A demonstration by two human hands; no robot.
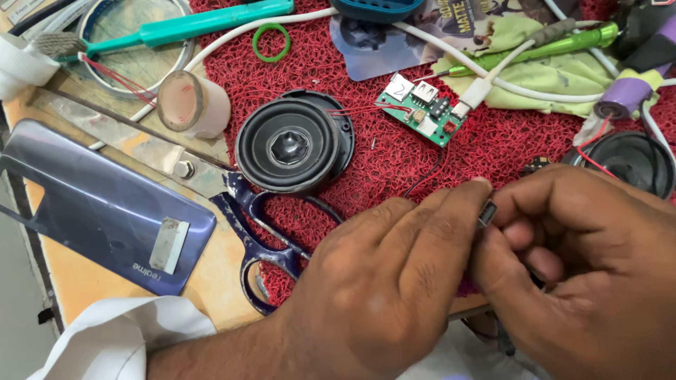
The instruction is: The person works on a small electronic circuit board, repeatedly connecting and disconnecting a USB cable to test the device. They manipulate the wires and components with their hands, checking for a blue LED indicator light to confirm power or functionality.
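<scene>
Counts, left to right: one blue-grey phone back cover (98,211) at left-centre, one teal-handled brush (190,27) upper left, one white tape roll (193,104) below it, one green ring (272,42) top centre, one pair of blue-handled scissors (264,243) lower centre-left. Two round black speakers: speaker one (292,144) centre, speaker two (630,162) at right edge, partly cut off. One green circuit board (422,109) upper centre-right, white cable (507,84) plugged into it, thin red wires run from it toward speaker one. One green pen-shaped tool (549,46) upper right. All on a red mesh mat (394,162).

Hands, lower right: left hand (387,281) curled, thumb and forefinger pinched. Right hand (584,260) curled too, fingers folded in, tips meeting the left's. Between them one small dark metallic part (487,213), just right of frame centre, mostly hidden; looks short, blocky, grey-black. Can't tell which hand carries the grip.
</scene>
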